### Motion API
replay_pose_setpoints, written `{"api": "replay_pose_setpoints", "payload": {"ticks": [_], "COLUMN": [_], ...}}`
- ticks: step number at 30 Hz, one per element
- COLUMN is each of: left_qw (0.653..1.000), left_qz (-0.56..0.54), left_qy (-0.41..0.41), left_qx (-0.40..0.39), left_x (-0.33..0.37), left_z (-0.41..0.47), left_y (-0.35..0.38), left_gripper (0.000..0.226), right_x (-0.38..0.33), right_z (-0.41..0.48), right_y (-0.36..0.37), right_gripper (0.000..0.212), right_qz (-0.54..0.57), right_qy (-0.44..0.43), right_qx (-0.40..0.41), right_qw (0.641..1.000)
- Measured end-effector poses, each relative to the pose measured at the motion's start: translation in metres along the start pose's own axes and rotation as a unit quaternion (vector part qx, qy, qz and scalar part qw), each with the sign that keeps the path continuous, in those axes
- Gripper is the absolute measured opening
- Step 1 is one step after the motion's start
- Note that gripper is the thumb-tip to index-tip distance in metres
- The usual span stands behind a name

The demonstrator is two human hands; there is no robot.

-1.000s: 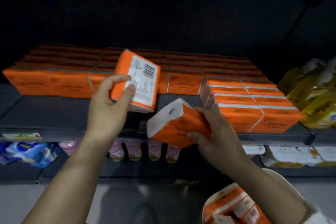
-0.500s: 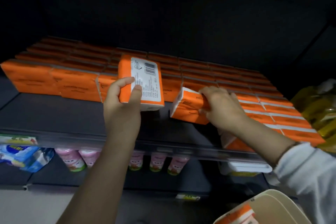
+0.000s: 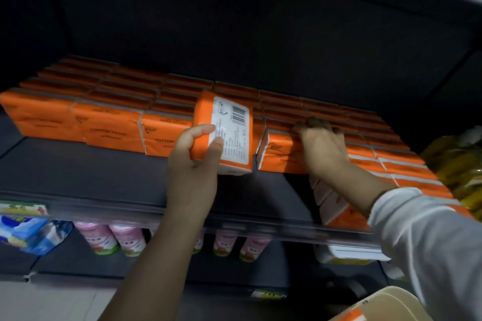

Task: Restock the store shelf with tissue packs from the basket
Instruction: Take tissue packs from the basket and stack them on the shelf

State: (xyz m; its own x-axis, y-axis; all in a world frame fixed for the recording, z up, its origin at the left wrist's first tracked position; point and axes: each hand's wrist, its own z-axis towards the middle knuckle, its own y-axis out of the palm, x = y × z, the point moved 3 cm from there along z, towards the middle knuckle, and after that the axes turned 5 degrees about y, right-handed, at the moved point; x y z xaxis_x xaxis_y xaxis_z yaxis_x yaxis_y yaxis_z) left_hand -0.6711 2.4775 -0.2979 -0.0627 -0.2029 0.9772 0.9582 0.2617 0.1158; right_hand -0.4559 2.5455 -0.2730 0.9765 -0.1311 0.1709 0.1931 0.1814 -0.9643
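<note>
My left hand [image 3: 194,164] grips an orange tissue pack [image 3: 227,130] upright, its white barcode label facing me, just above the dark shelf [image 3: 78,172]. To its right, my right hand [image 3: 320,143] lies over the top of another orange tissue pack [image 3: 280,156], fingers curled over its back edge, holding it against the row of orange packs [image 3: 104,128] standing on the shelf. More orange packs [image 3: 407,167] fill the shelf's right side. The beige basket [image 3: 391,300] shows at the bottom right corner with an orange pack [image 3: 349,316] inside.
Bare shelf surface lies in front of the left rows. A clear price rail [image 3: 234,224] runs along the shelf's front edge. Pink bottles [image 3: 125,240] and blue packets [image 3: 23,232] sit on the shelf below. Yellow bags [image 3: 459,164] stand at the far right.
My right hand carried its pack up from near the shelf edge and set it against the front row. My left hand moved its pack slightly right, still upright.
</note>
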Motion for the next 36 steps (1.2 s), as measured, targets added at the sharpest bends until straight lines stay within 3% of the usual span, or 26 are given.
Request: {"api": "replay_pose_setpoints", "payload": {"ticks": [4, 6, 10, 13, 15, 17, 19, 24, 26, 29, 33, 36], "left_qw": [0.998, 0.995, 0.989, 0.978, 0.956, 0.931, 0.915, 0.87, 0.857, 0.891, 0.964, 0.969], "left_qz": [0.02, 0.022, 0.015, 0.101, 0.177, 0.211, 0.206, 0.221, 0.258, 0.25, 0.097, -0.011], "left_qy": [0.011, 0.026, 0.049, 0.117, 0.195, 0.27, 0.312, 0.369, 0.349, 0.183, 0.013, -0.119], "left_qx": [-0.057, -0.092, -0.136, -0.14, -0.129, -0.128, -0.153, -0.242, -0.279, -0.333, -0.249, -0.217], "left_x": [-0.004, -0.003, -0.01, -0.012, -0.006, -0.001, 0.0, -0.008, -0.011, -0.009, -0.005, -0.013], "left_z": [-0.006, -0.01, -0.014, -0.018, -0.024, -0.029, -0.034, -0.041, -0.042, -0.04, -0.035, -0.033], "left_y": [0.006, 0.009, 0.014, 0.019, 0.022, 0.026, 0.03, 0.037, 0.038, 0.031, 0.024, 0.025], "left_gripper": [0.023, 0.034, 0.074, 0.084, 0.074, 0.064, 0.061, 0.064, 0.071, 0.106, 0.115, 0.108], "right_x": [0.0, 0.001, -0.001, -0.006, -0.009, -0.014, -0.016, -0.013, -0.012, -0.008, -0.002, 0.001], "right_z": [-0.006, -0.012, -0.04, -0.064, -0.08, -0.094, -0.104, -0.124, -0.13, -0.132, -0.135, -0.138], "right_y": [-0.005, -0.016, -0.043, -0.051, -0.048, -0.039, -0.032, -0.019, -0.016, -0.016, -0.022, -0.025], "right_gripper": [0.058, 0.056, 0.036, 0.031, 0.036, 0.044, 0.051, 0.015, 0.019, 0.034, 0.042, 0.045], "right_qz": [0.047, 0.135, 0.342, 0.45, 0.541, 0.656, 0.718, 0.818, 0.832, 0.835, 0.839, 0.842], "right_qy": [0.002, 0.004, -0.004, 0.003, 0.054, 0.12, 0.171, 0.241, 0.259, 0.274, 0.261, 0.248], "right_qx": [0.006, 0.036, 0.102, 0.067, 0.014, -0.054, -0.082, -0.113, -0.113, -0.092, -0.072, -0.065], "right_qw": [0.999, 0.99, 0.934, 0.89, 0.839, 0.743, 0.67, 0.509, 0.478, 0.468, 0.472, 0.475]}}
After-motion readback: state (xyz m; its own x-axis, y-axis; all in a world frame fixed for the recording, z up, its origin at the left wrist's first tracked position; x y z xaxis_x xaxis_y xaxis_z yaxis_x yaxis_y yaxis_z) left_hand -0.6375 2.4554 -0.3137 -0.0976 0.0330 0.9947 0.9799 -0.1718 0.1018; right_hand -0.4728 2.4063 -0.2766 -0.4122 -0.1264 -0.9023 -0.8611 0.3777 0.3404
